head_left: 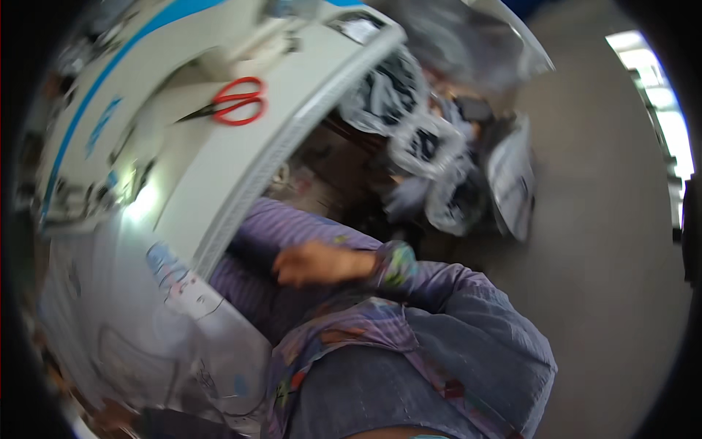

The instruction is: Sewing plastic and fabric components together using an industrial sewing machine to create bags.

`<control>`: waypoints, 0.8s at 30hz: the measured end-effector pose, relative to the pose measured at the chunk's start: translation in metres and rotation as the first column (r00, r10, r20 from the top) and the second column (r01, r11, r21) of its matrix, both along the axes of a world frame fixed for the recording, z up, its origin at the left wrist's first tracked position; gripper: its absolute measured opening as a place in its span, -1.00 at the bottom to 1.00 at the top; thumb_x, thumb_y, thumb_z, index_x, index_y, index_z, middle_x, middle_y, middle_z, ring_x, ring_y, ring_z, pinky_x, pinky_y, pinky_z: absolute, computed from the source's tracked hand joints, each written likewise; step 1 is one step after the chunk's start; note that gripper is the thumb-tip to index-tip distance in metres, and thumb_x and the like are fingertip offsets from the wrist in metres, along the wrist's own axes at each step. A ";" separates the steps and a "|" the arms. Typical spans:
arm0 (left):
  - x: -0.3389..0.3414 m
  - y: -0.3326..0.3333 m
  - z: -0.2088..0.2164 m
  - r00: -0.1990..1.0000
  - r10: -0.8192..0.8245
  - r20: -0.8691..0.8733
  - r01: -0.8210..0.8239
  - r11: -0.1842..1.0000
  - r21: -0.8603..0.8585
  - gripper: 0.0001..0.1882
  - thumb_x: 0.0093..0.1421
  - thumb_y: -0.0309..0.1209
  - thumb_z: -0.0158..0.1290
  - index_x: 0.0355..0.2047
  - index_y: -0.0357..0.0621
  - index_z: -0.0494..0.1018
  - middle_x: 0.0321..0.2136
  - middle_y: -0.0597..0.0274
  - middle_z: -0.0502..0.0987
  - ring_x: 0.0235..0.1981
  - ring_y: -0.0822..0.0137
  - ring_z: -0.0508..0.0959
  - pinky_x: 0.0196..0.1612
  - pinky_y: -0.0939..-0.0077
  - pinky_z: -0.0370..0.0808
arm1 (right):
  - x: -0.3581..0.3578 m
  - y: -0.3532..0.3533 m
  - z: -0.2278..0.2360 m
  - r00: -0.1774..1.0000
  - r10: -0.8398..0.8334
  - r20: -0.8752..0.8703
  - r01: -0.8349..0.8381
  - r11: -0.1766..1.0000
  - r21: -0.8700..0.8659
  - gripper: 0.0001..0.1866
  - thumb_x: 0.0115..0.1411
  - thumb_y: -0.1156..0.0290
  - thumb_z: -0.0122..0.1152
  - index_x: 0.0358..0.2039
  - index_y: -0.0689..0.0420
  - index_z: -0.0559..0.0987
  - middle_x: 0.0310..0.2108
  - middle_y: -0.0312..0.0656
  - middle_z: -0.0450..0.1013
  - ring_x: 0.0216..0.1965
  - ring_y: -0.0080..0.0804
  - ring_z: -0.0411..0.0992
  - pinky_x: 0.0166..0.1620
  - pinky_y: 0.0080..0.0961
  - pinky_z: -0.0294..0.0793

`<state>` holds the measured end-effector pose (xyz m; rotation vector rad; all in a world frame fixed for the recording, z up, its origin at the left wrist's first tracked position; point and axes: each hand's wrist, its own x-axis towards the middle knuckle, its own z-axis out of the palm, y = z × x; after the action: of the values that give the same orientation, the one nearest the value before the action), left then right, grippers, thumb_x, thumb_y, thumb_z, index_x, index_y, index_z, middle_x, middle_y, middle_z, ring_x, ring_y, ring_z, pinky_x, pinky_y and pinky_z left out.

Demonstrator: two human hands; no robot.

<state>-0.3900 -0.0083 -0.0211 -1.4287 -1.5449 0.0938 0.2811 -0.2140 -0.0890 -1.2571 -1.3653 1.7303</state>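
Note:
My right hand (318,265) is above my lap, blurred, its fingers curled in and nothing showing in them. A patterned cuff circles its wrist. At the lower left rim, my left hand (113,415) is dim and smeared beside a translucent plastic sheet or bag (146,322) with a cartoon print; its fingers cannot be made out. That plastic hangs over the near end of a white sewing machine table (219,164). Red-handled scissors (240,101) lie on the table, far from both hands, blades pointing left. A bright lamp glows at the needle area of the sewing machine (80,128).
Right of the table's edge stand several plastic bags (428,145) holding dark pieces. A large grey plastic bag (461,44) lies behind them, and a pale upright sheet or bag (510,179) stands beside them. Grey floor (592,241) stretches along the right.

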 end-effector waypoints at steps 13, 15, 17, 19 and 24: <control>0.030 -0.121 0.004 0.263 0.400 -0.878 -0.238 0.909 0.343 -0.27 0.37 0.10 -0.03 0.39 -0.04 0.22 0.29 -0.17 0.34 0.25 -0.16 0.41 0.22 0.01 0.46 | 0.338 -0.255 -0.241 -0.173 -0.108 0.979 0.951 0.239 0.195 -0.53 -0.03 0.14 0.46 -0.15 0.15 0.66 -0.15 0.06 0.63 -0.03 0.09 0.56 0.06 -0.06 0.53; 0.016 -0.114 -0.012 0.182 0.412 -0.893 -0.232 0.900 0.368 -0.27 0.36 0.09 -0.03 0.40 -0.04 0.22 0.29 -0.17 0.33 0.25 -0.17 0.41 0.22 0.00 0.45 | 0.349 -0.282 -0.250 -0.330 -0.271 0.904 0.879 0.262 0.400 -0.58 0.01 0.18 0.50 -0.22 0.23 0.67 -0.31 0.00 0.65 -0.26 -0.03 0.63 -0.16 -0.16 0.60; 0.017 -0.107 -0.007 0.280 0.383 -0.880 -0.211 0.919 0.333 -0.29 0.36 0.02 -0.01 0.42 0.00 0.19 0.34 -0.21 0.24 0.29 -0.18 0.36 0.26 -0.06 0.41 | 0.361 -0.295 -0.244 -0.336 -0.575 0.746 0.896 0.049 0.441 -0.65 0.07 0.21 0.48 -0.27 0.23 0.68 -0.40 -0.09 0.63 -0.40 -0.18 0.58 -0.29 -0.27 0.56; 0.007 -0.115 0.011 -0.124 0.483 -0.867 -0.168 0.850 0.498 -0.32 0.37 -0.02 0.00 0.41 0.00 0.20 0.33 -0.20 0.26 0.27 -0.17 0.38 0.26 -0.03 0.41 | 0.369 -0.291 -0.229 -0.320 -0.875 0.364 0.928 -0.212 0.306 -0.76 0.17 0.27 0.45 -0.34 0.20 0.67 -0.55 -0.25 0.53 -0.60 -0.45 0.43 -0.46 -0.49 0.44; 0.170 -0.097 0.048 -0.728 0.097 0.679 0.460 0.804 0.378 -0.44 0.43 -0.11 -0.02 0.36 -0.01 0.28 0.31 -0.13 0.26 0.22 -0.08 0.43 0.20 0.06 0.50 | 0.364 -0.306 -0.157 -0.231 -0.971 0.068 0.966 -0.237 -0.104 -0.79 0.32 0.23 0.33 -0.31 0.09 0.59 -0.58 -0.47 0.35 -0.56 -0.61 0.35 -0.46 -0.58 0.40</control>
<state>-0.2196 -0.1056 0.0266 -2.2830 -2.3069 -2.5857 0.6453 -0.5197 -0.2461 -1.5718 0.2210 0.4681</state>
